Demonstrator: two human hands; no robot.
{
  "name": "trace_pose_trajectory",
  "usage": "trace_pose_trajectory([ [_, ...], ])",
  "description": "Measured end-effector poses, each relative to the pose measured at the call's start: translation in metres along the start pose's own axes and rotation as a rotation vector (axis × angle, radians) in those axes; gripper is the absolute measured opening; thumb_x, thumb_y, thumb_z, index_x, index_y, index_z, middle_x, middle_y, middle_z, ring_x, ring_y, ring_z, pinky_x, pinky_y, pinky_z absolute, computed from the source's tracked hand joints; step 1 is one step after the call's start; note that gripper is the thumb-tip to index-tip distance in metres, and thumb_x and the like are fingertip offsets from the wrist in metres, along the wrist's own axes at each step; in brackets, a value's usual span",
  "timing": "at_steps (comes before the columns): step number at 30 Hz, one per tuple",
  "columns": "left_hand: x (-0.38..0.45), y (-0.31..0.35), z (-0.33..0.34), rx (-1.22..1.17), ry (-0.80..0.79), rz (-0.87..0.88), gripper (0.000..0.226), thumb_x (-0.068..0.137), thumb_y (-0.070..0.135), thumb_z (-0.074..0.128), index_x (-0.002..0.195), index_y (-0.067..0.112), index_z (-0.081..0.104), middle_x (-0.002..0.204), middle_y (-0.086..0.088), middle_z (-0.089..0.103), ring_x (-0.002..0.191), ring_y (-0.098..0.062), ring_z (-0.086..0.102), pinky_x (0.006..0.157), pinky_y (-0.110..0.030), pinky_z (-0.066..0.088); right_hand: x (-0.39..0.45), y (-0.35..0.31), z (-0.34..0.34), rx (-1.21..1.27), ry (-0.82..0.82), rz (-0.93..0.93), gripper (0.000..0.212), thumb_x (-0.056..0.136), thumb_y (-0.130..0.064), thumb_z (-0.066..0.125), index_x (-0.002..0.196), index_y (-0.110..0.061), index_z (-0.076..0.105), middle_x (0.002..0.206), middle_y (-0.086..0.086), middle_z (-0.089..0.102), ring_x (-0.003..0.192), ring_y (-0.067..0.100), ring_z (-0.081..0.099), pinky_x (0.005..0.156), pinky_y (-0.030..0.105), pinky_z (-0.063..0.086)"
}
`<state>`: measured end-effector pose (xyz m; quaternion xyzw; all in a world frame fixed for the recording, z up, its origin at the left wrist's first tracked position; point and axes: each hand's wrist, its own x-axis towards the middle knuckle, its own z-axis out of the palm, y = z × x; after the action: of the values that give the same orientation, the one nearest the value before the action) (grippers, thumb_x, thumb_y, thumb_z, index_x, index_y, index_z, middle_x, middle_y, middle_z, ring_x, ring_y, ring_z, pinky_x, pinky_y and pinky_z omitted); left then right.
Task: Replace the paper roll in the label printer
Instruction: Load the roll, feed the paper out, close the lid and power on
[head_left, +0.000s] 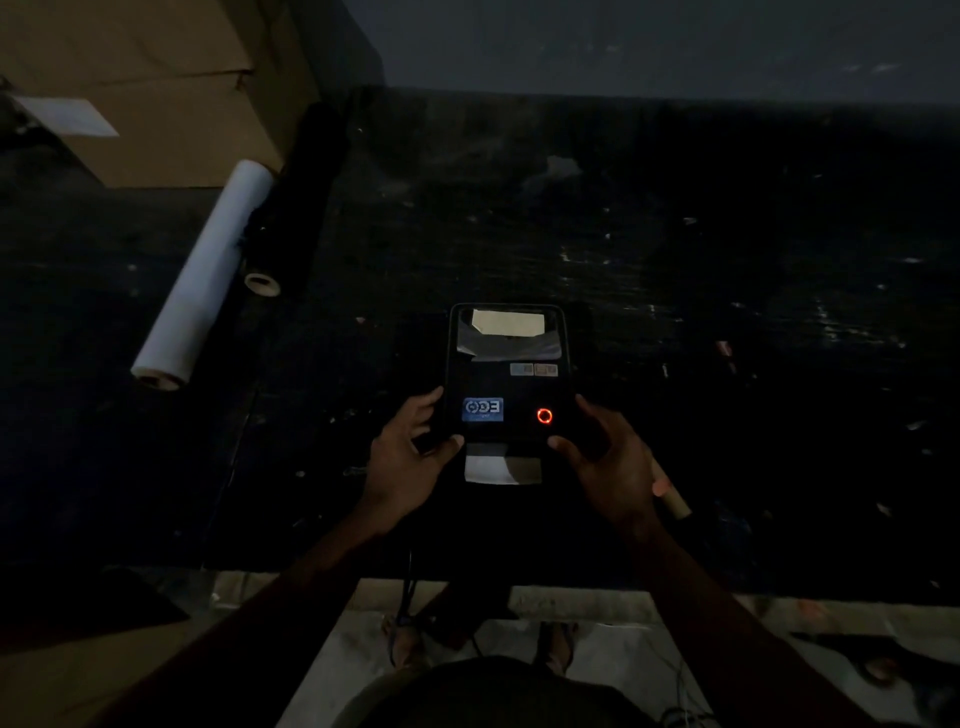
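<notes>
hands flank a black label printer (506, 374) near the table's (675, 234) front edge. left hand (410, 452) grips its near left corner, thumb on top. right hand (602, 457) curls at the right corner, fingers loosely spread. white paper roll (202, 275) lies well apart, far left.

The light is very dim. A dark, scuffed surface (675, 260) fills most of the view, a grey wall (649, 47) at 12 o'clock, a cardboard box (156, 78) at 10 o'clock, pale floor (353, 654) at 6 o'clock.
</notes>
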<state>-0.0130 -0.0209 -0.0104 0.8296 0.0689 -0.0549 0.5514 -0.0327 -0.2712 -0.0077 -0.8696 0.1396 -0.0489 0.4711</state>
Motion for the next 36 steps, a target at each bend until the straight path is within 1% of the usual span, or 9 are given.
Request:
trace_pose_trajectory([
  [4, 0.002, -0.005, 0.002, -0.003, 0.004, 0.007, 0.066, 0.081, 0.015, 0.083, 0.139, 0.034, 0.058, 0.126, 0.010, 0.068, 0.108, 0.017, 0.060, 0.090, -0.004, 0.045, 0.002, 0.005, 0.004, -0.016, 0.016, -0.012, 0.066, 0.070, -0.026, 0.091, 0.131, -0.018, 0.065, 0.130, 0.005, 0.067, 0.120, 0.015, 0.063, 0.105, 0.035, 0.052],
  [5, 0.003, -0.006, 0.001, -0.003, 0.003, 0.000, 0.066, 0.081, 0.016, 0.083, 0.139, 0.035, 0.058, 0.126, 0.009, 0.068, 0.109, 0.014, 0.061, 0.092, -0.006, 0.046, 0.003, 0.006, 0.005, -0.026, 0.016, -0.013, 0.067, 0.069, -0.026, 0.092, 0.130, -0.018, 0.065, 0.129, 0.004, 0.067, 0.119, 0.014, 0.063, 0.103, 0.032, 0.051],
  [8, 0.005, -0.008, 0.000, 0.006, -0.009, -0.007, 0.066, 0.081, 0.020, 0.083, 0.139, 0.036, 0.057, 0.131, 0.005, 0.068, 0.119, -0.005, 0.062, 0.102, -0.026, 0.048, 0.005, 0.008, 0.007, -0.036, 0.020, -0.009, 0.066, 0.068, -0.024, 0.092, 0.128, -0.017, 0.066, 0.127, 0.004, 0.068, 0.119, 0.018, 0.064, 0.099, 0.025, 0.047],
  [12, 0.004, -0.008, 0.001, 0.001, 0.007, -0.002, 0.067, 0.080, 0.020, 0.083, 0.139, 0.036, 0.057, 0.131, 0.004, 0.067, 0.116, 0.001, 0.060, 0.103, -0.026, 0.049, 0.003, 0.008, 0.008, -0.020, 0.027, -0.031, 0.065, 0.070, -0.020, 0.091, 0.129, -0.013, 0.065, 0.127, 0.007, 0.067, 0.117, 0.015, 0.062, 0.098, 0.022, 0.044],
  [15, 0.002, -0.007, 0.003, -0.011, 0.014, -0.016, 0.067, 0.082, 0.018, 0.083, 0.142, 0.033, 0.056, 0.134, -0.001, 0.067, 0.120, -0.013, 0.062, 0.106, -0.033, 0.049, 0.000, 0.006, 0.008, -0.009, 0.022, -0.013, 0.065, 0.073, -0.021, 0.090, 0.132, -0.015, 0.064, 0.130, 0.006, 0.066, 0.119, 0.014, 0.059, 0.099, 0.022, 0.042],
  [21, -0.001, -0.003, 0.003, -0.019, 0.014, -0.024, 0.069, 0.083, 0.014, 0.081, 0.145, 0.030, 0.054, 0.138, -0.004, 0.064, 0.125, -0.019, 0.059, 0.106, -0.032, 0.046, -0.001, 0.005, 0.008, -0.004, 0.024, -0.015, 0.066, 0.073, -0.020, 0.089, 0.134, -0.016, 0.063, 0.132, 0.008, 0.065, 0.115, 0.007, 0.054, 0.097, 0.021, 0.041],
  [27, -0.002, -0.001, 0.004, -0.022, 0.015, -0.025, 0.067, 0.084, 0.013, 0.080, 0.144, 0.027, 0.055, 0.137, -0.003, 0.064, 0.120, -0.012, 0.058, 0.095, -0.014, 0.042, 0.001, 0.008, 0.010, 0.009, 0.017, 0.003, 0.067, 0.073, -0.022, 0.089, 0.135, -0.017, 0.062, 0.135, 0.009, 0.063, 0.125, 0.022, 0.060, 0.099, 0.023, 0.041],
  [33, -0.002, -0.003, 0.005, -0.018, 0.022, -0.019, 0.067, 0.084, 0.014, 0.081, 0.144, 0.029, 0.055, 0.138, 0.000, 0.064, 0.122, -0.013, 0.059, 0.106, -0.031, 0.047, 0.002, 0.010, 0.010, 0.005, 0.007, 0.014, 0.068, 0.074, -0.024, 0.089, 0.136, -0.019, 0.061, 0.136, 0.008, 0.062, 0.125, 0.022, 0.059, 0.100, 0.026, 0.043],
  [36, -0.001, -0.004, 0.005, -0.021, 0.024, -0.018, 0.067, 0.083, 0.015, 0.081, 0.143, 0.031, 0.055, 0.137, 0.000, 0.065, 0.121, -0.012, 0.059, 0.107, -0.034, 0.047, 0.003, 0.011, 0.011, 0.005, 0.012, 0.019, 0.068, 0.074, -0.024, 0.089, 0.136, -0.020, 0.061, 0.135, 0.008, 0.063, 0.124, 0.022, 0.060, 0.100, 0.027, 0.044],
])
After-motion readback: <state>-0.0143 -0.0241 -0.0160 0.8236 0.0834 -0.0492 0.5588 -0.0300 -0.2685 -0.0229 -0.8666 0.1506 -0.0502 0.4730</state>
